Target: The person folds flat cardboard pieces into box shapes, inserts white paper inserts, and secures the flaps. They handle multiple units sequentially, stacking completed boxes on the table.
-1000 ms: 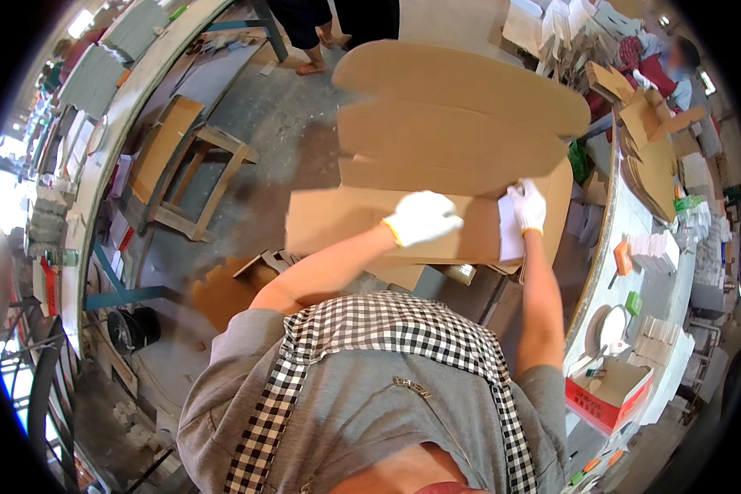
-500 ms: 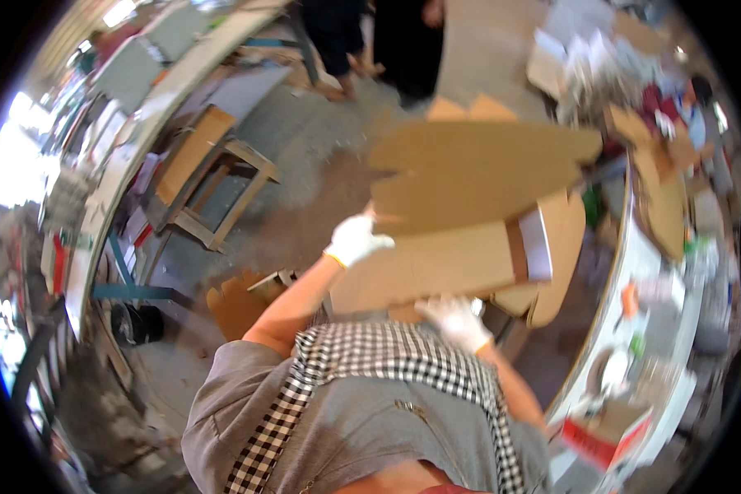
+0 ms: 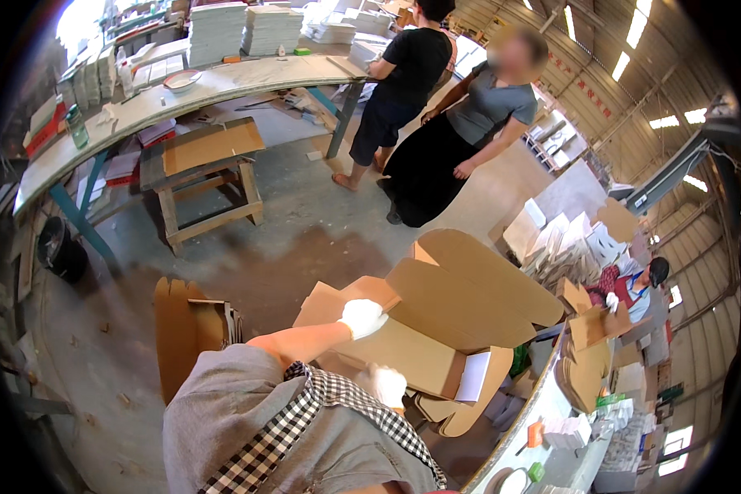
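In front of me lies a brown cardboard box point(image 3: 416, 352), partly folded, its large lid panel point(image 3: 477, 288) raised on the far side. A white insert point(image 3: 473, 375) stands at its right end. My left hand point(image 3: 364, 319), in a white glove, is closed at the box's left end, over the folded end wall beside a side flap point(image 3: 325, 303). My right hand point(image 3: 384, 385), gloved too, is at the near wall; motion smears its fingers. Below the right end, more flat cardboard point(image 3: 449, 414) sticks out.
A wooden stool point(image 3: 210, 177) and a long workbench point(image 3: 247, 72) stand to the left. Two people point(image 3: 469, 132) are beyond the box; another person point(image 3: 634, 288) works at far right. A cluttered table point(image 3: 510, 445) runs along my right. Upright cardboard point(image 3: 185, 329) stands at left.
The view has tilted up and turned, bringing the people into sight. The lid panel has gone from lying over the box to standing raised. My left hand has moved to the end wall.
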{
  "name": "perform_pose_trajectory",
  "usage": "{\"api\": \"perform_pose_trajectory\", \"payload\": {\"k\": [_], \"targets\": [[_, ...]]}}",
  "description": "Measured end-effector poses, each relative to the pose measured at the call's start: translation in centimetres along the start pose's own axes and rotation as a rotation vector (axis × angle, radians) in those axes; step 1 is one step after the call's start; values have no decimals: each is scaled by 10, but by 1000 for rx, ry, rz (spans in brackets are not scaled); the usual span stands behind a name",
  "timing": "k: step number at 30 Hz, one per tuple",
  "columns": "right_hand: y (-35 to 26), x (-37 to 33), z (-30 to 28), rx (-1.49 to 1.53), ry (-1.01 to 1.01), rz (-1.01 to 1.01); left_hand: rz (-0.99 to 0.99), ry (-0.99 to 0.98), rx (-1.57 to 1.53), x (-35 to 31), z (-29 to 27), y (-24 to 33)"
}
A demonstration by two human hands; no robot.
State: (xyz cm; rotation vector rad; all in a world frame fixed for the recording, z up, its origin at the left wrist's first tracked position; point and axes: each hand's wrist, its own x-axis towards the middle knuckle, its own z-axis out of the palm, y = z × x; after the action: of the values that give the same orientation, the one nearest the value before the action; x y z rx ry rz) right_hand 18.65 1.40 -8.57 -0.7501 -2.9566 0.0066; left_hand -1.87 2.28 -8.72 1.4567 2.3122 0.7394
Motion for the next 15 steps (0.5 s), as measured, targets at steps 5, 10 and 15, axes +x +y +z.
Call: {"api": "perform_pose_trajectory", "payload": {"k": [5, 10, 15], "targets": [[-21, 8, -11, 69, -39, -88, -12, 35, -80, -8, 0, -8], [-22, 26, -9, 40, -266, 18, -3, 25, -21, -9, 1, -2], [-11, 31, -8, 45, -212, 182, -26, 9, 4, -7, 0, -3]]}}
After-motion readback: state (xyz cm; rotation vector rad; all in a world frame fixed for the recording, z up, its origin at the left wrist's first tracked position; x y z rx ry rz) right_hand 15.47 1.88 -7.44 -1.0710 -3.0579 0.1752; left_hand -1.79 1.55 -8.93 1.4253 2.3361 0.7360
